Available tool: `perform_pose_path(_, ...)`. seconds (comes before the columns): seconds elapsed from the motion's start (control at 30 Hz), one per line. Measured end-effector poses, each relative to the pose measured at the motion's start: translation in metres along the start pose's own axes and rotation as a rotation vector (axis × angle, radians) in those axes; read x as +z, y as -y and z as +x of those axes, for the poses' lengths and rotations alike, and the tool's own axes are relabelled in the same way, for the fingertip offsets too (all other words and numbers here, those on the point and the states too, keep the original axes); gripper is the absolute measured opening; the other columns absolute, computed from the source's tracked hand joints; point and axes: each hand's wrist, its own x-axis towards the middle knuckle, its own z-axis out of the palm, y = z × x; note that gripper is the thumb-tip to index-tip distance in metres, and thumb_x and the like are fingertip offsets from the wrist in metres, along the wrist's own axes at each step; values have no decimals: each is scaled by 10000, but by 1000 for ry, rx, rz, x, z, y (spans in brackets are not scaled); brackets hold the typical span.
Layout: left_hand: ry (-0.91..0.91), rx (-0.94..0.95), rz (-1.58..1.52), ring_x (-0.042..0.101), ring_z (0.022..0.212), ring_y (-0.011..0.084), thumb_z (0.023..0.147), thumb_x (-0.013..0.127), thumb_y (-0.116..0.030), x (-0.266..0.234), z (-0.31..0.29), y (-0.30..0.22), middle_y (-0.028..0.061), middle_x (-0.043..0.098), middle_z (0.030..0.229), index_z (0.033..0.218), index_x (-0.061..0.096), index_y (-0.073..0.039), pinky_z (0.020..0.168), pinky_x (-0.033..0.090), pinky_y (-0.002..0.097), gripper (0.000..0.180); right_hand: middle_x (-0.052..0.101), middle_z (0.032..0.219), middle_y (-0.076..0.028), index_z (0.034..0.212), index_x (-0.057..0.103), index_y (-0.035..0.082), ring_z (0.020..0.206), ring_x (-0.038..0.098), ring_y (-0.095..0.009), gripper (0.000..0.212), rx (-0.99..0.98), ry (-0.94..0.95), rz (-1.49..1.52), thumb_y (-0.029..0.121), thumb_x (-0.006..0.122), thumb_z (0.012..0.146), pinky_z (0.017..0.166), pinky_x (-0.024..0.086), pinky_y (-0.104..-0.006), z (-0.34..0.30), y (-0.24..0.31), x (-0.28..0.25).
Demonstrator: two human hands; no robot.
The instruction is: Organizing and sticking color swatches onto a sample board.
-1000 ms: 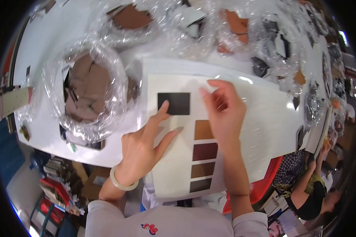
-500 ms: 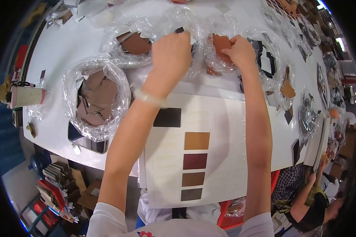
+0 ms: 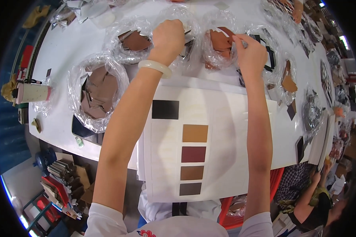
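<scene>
My left hand (image 3: 168,37) is closed with knuckles up, at the edge of a clear plastic bag of dark swatches (image 3: 188,42). Its fingertips are hidden, and so is anything in them. At the bag of orange-brown swatches, my right hand (image 3: 252,53) pinches the corner of a rust-coloured swatch (image 3: 226,31) between thumb and finger. Below both hands lies a white sample sheet (image 3: 225,154). It bears a black swatch (image 3: 165,110) at upper left and a column of tan (image 3: 195,133), maroon (image 3: 193,154), brown (image 3: 192,173) and grey (image 3: 190,189) swatches.
Bags of taupe swatches (image 3: 103,89) and brown swatches (image 3: 135,41) sit to the left, black pieces (image 3: 269,59) and ochre ones (image 3: 289,83) to the right. A tumbler (image 3: 33,93) and a phone (image 3: 83,130) are at the table's left. Another person (image 3: 312,201) works at lower right.
My left hand has shifted left and up, and the black piece seen at its fingertips is out of sight. My right hand has drawn right, lifting a rust swatch's corner.
</scene>
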Motion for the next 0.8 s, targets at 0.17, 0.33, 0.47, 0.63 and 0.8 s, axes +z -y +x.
perform_pose_path(0.17, -68, -38, -177, 688, 772, 345, 796, 730, -205, 3, -8, 2, 132, 710, 790, 836, 730, -95, 698, 548, 424, 117, 716, 808, -99, 926, 687, 64, 717, 683, -234, 155, -89, -192, 250, 210, 698, 875, 672, 526, -356, -41, -6, -23)
perform_pose_path(0.33, -364, 97, -504, 727, 832, 338, 952, 628, -195, -59, -49, 13, 102, 745, 952, 1032, 701, -117, 640, 573, 404, 134, 698, 840, -86, 1022, 618, -17, 746, 672, -130, 163, 356, 212, 1002, 116, 649, 933, 647, 512, -251, -111, 28, -55)
perform_pose_path(0.47, -421, 33, -831, 632, 595, 171, 792, 759, -142, -111, -143, 9, 93, 701, 728, 874, 723, -36, 518, 457, 292, 138, 687, 817, -88, 996, 639, -17, 642, 669, -134, 131, 562, 754, 1135, 99, 643, 935, 575, 509, -227, -174, 41, -74)
perform_pose_path(0.63, -126, -380, -1137, 625, 769, 91, 861, 719, -59, -109, -249, 47, 65, 701, 907, 981, 702, 46, 668, 506, 218, 160, 674, 752, -73, 959, 630, -17, 600, 667, -127, 103, 618, 876, 1171, 81, 645, 934, 497, 488, -212, -221, 71, -50)
perform_pose_path(0.8, 126, -558, -1537, 661, 709, 125, 967, 563, -29, -113, -320, 83, 99, 662, 833, 1016, 561, 50, 617, 536, 230, 94, 660, 709, -48, 888, 595, -3, 593, 665, -110, 110, 603, 702, 1076, 76, 664, 921, 480, 464, -195, -228, 97, -34)
